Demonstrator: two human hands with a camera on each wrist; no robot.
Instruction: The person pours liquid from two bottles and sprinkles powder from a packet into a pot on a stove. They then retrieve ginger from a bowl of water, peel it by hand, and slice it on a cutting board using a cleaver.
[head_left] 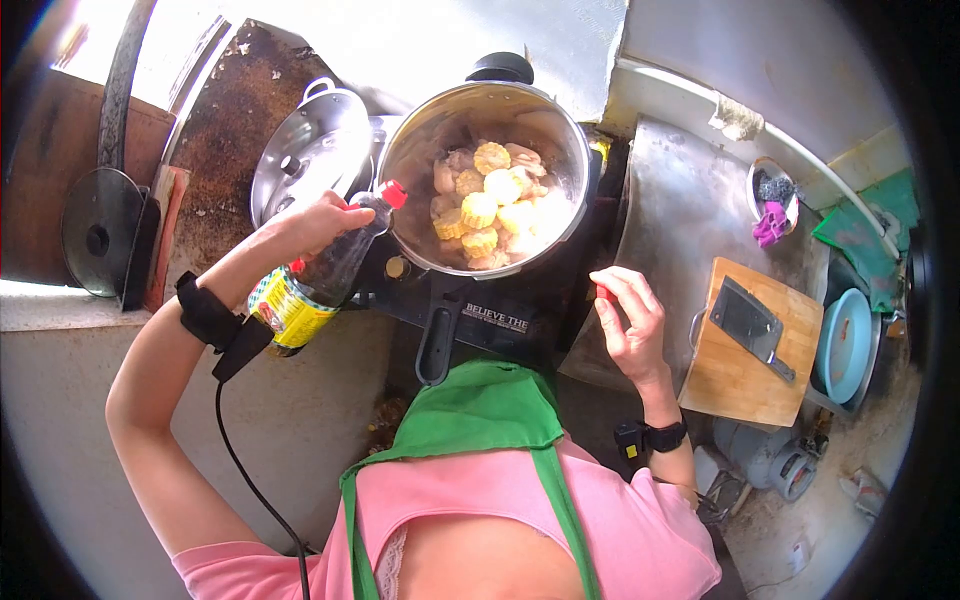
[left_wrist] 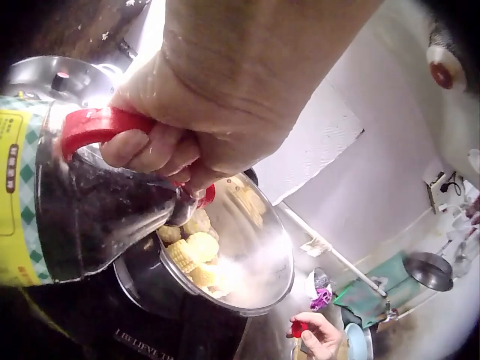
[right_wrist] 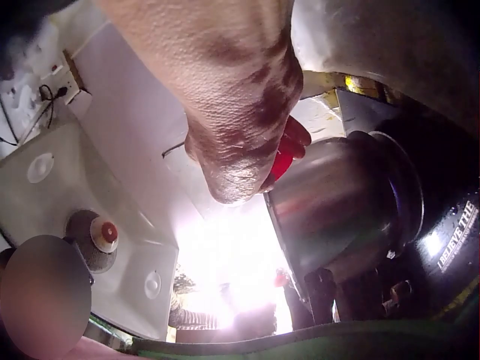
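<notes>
A person in a green apron [head_left: 470,410] stands at the near side of a big steel pot [head_left: 415,150]. Right of the pot runs a metal counter [head_left: 665,235], and beneath the pot is a black stove [head_left: 500,338], white lettering showing in front of it. To the right of the pot, well apart, a wooden cutting board [head_left: 715,375] lies on the counter. A shiny lid [head_left: 340,120] sits just left of the pot, partly hidden by the person's arm. Farther right of the pot, beyond the board, is a blue basin [head_left: 843,345].

At the pot's left side a bottle [head_left: 325,270] with a yellow label is held tilted, its red neck by the pot's rim; whether anything runs out cannot be told. The left hand [head_left: 315,222] grips it, fingers curled through its red handle [left_wrist: 97,124]. The right hand [head_left: 635,320] is raised to the near right of the pot, apart from it, thumb and fingers pinching a small red cap [left_wrist: 299,328]. A cleaver [head_left: 748,322] lies on the board, right of the pot. Inside the pot, pieces of corn [head_left: 480,210] are heaped among pale chunks of meat [head_left: 443,180].
</notes>
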